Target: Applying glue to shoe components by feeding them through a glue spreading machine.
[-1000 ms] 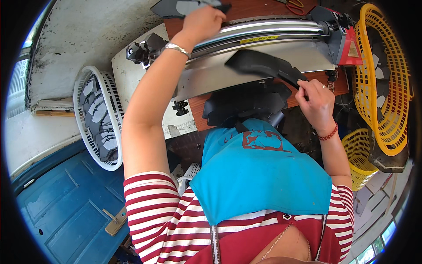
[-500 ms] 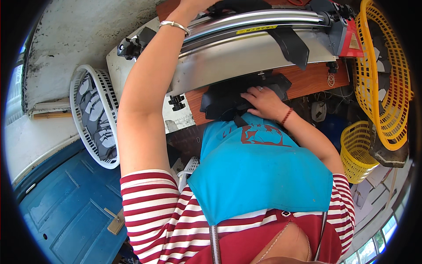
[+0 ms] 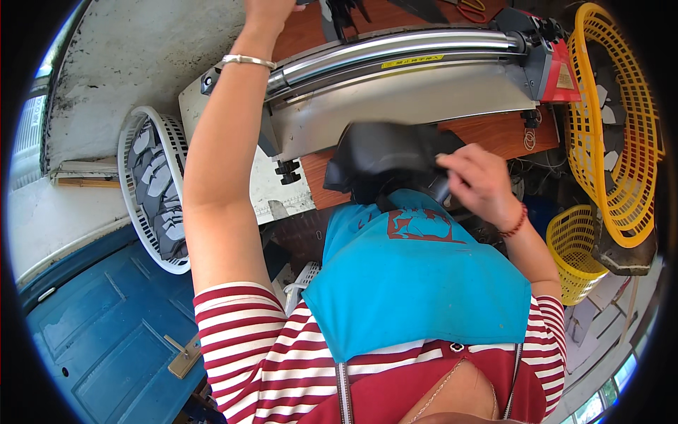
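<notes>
My left hand (image 3: pixel 272 13) reaches past the far side of a roller machine (image 3: pixel 402 53), and the upper edge of the picture cuts off its fingers. Close to it lie black flat pieces (image 3: pixel 339 18) on the wooden top. My right hand (image 3: pixel 484 185), fingers bent and pinched, grips the right edge of a black flexible sheet piece (image 3: pixel 392 152). That piece is blurred and bulges up over other black pieces in front of the machine's metal plate. The lower part of the bundle rests against my blue apron (image 3: pixel 424 283).
A white basket (image 3: pixel 180 141) of grey and black cut pieces stands left. On the right is a yellow basket (image 3: pixel 575 127) with similar pieces, above a smaller yellow basket (image 3: pixel 579 275). Red-handled scissors (image 3: pixel 472 10) lie at the far right. A blue door (image 3: pixel 106 339) is lower left.
My left hand has moved left and farther away. A black strip no longer hangs over the metal plate. My right hand has risen off the black pieces and shifted right, lifting a piece's edge.
</notes>
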{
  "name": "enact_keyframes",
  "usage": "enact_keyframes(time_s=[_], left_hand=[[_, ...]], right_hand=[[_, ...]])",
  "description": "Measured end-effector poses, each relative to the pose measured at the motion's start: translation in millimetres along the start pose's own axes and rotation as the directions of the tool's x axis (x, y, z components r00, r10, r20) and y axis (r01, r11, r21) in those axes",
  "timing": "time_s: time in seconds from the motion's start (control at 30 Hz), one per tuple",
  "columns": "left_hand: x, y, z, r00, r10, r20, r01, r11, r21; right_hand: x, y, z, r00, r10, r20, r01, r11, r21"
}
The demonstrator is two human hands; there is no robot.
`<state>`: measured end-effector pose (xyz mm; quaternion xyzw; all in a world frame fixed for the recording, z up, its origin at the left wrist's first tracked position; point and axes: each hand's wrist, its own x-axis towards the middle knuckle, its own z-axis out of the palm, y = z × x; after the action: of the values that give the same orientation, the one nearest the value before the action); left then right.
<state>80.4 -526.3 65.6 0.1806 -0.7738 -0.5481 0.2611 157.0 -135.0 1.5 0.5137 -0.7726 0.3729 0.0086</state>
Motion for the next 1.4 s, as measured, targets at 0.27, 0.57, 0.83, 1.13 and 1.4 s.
enact_keyframes(time_s=[0.27,0.57,0.83,1.13,1.4], left_hand=[[-21,-71,47,0.776,-0.008,0.631,-0.482,0.638,0.601],[0,-69,43,0.857,-0.048,0.513,-0.275,0.799,0.534],[12,-20,31,0.910,-0.364,0.201,0.360,0.931,0.058],[-4,4,1,0.994,-0.084,0.067,0.085,0.996,-0.014],[-26,-65,57,0.793,-0.070,0.605,-0.447,0.608,0.656]], right_hand=[[42,56,25,0.983,0.102,-0.151,-0.136,0.962,-0.235],[-20,44,106,0.964,-0.091,0.249,0.084,0.996,0.038],[-64,86,154,0.924,-0.092,0.372,0.113,0.993,-0.037],[2,17,0,0.994,-0.031,-0.107,0.024,0.997,-0.066],[53,54,25,0.989,0.008,-0.144,-0.056,0.942,-0.331]])
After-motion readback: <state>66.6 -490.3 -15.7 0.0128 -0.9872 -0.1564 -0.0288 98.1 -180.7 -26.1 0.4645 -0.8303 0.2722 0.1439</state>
